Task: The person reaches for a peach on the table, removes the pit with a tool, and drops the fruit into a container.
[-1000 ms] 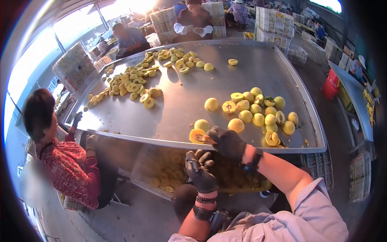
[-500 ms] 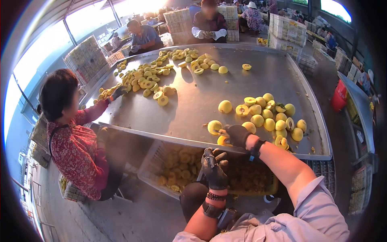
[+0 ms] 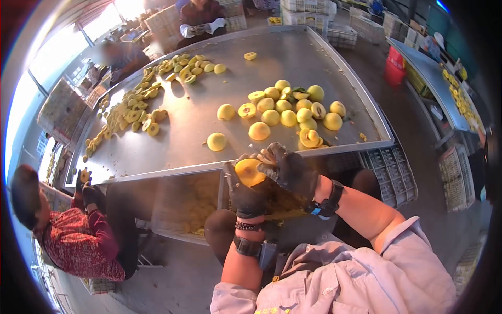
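A whole yellow peach (image 3: 250,172) is held between my two hands, just off the near edge of the metal table. My left hand (image 3: 241,192), in a dark, soiled glove, cups it from the left and below. The curled fingers of my gloved right hand (image 3: 292,171) press against its right side; whether they also hold a small tool is hidden. Just beyond my hands lies a group of yellow peaches (image 3: 288,118), some whole and some cut open with the pit showing. Another whole peach (image 3: 216,141) lies apart, to the left.
The metal table (image 3: 198,125) has a raised rim. Many peach halves (image 3: 133,112) are piled at its far left. A crate of peach pieces (image 3: 183,206) stands below the near edge, beside my knees. A co-worker in a red patterned top (image 3: 78,243) sits at the left.
My right hand has come back from the table edge to my left hand, bringing a peach. My left hand has opened around it. The view has turned right, and the co-worker's hands have drawn back.
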A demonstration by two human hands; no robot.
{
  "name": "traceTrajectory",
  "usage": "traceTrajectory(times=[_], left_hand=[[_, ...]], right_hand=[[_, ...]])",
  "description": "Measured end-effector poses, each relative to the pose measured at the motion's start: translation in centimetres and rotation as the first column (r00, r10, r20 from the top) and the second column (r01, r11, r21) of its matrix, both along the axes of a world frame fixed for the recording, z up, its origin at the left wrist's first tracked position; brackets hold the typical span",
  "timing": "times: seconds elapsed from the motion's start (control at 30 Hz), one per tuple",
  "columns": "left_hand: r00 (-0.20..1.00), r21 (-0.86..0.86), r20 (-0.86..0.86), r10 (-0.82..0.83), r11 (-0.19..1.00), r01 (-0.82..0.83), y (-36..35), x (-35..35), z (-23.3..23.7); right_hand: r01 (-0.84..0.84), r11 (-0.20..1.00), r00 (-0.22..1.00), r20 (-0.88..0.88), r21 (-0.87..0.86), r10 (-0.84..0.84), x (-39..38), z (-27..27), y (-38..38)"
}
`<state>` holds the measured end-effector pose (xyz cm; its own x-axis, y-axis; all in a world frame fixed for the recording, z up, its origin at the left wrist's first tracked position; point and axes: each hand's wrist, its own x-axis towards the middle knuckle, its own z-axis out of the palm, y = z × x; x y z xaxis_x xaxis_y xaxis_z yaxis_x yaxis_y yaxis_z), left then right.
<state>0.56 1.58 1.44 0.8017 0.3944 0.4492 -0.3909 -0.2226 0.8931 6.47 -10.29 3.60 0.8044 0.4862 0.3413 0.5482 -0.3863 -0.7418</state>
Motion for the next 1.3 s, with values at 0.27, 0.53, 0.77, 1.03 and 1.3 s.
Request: traceTrajectory(times=[0.27, 0.53, 0.77, 1.03, 1.3], left_hand=[[0.991, 0.28, 0.084, 0.102, 0.952, -0.122, -1.7, 1.0, -1.7], [0.997, 0.244, -0.06, 0.052, 0.969, -0.036, -1.0, 0.8, -2.0], [0.949, -0.475, -0.187, -0.253, 0.869, 0.138, -1.2, 1.1, -1.8], [0.993, 0.067, -0.12, -0.016, 0.997, 0.024, -1.0, 1.9, -4.7], [0.961, -0.489, -0.223, -0.161, 0.871, 0.032, -0.3, 2.0, -4.3]], right_hand=[[0.024, 0.961, 0.994, 0.108, -0.276, 0.006, -2.2, -0.1, -3.4], [-0.188, 0.912, 0.977, 0.026, -0.365, 0.211, -1.6, -0.9, -3.8], [-0.409, 0.903, 0.673, -0.625, 0.131, 0.395, -1.2, -0.9, -4.6], [-0.087, 0.819, 0.224, -0.79, 0.567, 0.57, -3.0, -2.3, -5.3], [0.008, 0.999, 0.989, -0.145, 0.032, -0.003, -1.0, -7.2, -5.3]])
